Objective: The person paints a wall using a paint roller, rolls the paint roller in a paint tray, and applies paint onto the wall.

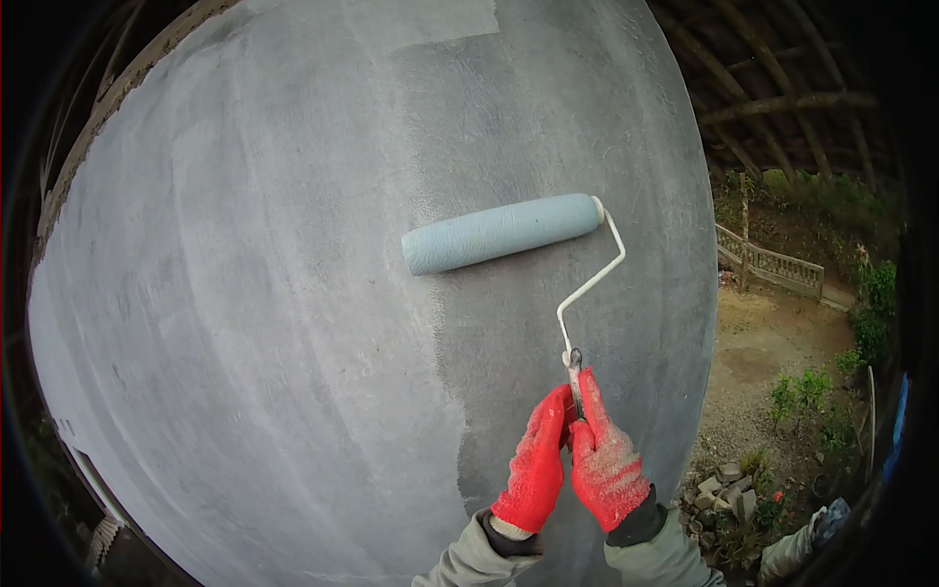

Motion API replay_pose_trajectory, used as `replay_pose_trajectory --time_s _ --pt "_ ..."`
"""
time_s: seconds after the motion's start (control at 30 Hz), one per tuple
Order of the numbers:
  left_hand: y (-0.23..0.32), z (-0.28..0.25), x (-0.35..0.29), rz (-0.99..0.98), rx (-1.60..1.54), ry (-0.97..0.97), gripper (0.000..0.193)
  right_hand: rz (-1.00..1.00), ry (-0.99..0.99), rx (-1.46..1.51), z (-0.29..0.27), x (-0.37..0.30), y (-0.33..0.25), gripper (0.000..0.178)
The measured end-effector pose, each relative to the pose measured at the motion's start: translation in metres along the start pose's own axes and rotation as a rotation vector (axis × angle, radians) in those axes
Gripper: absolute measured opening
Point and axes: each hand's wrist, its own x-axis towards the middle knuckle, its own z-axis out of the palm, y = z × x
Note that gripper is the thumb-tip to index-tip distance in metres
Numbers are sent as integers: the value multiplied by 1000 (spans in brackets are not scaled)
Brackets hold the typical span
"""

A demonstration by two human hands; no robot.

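A paint roller [504, 233] with a pale blue-grey sleeve lies against, or very close to, the grey wall [293, 254]. Its white bent wire frame runs down from the sleeve's right end to a dark, paint-smeared handle. Both hands wear red gloves and are closed round that handle. My left hand [536, 465] grips from the left side. My right hand [608, 465], its glove crusted with pale grey, holds from the right, with a finger stretched up along the handle. Darker grey covers the wall behind the roller; a lighter area lies to the left.
The wall ends on the right at a vertical edge [712, 293]. Beyond it are bare ground [748, 362], a pile of broken blocks [724, 499], plants [802, 391] and a low balustrade [782, 264]. Roof poles [792, 103] hang overhead at the upper right.
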Motion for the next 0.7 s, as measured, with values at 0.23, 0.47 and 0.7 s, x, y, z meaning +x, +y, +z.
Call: replay_pose_trajectory --time_s 0.23,0.47,0.7 --pt "37 13 -9 1 -295 49 51 -188 110 -199 -34 154 -86 58" --pt "67 11 -20 16 -255 -4 50 -124 137 -13 -54 244 -197 52" --pt "79 -26 -44 -7 -243 -48 47 8 137 -184 -34 163 -135 51"
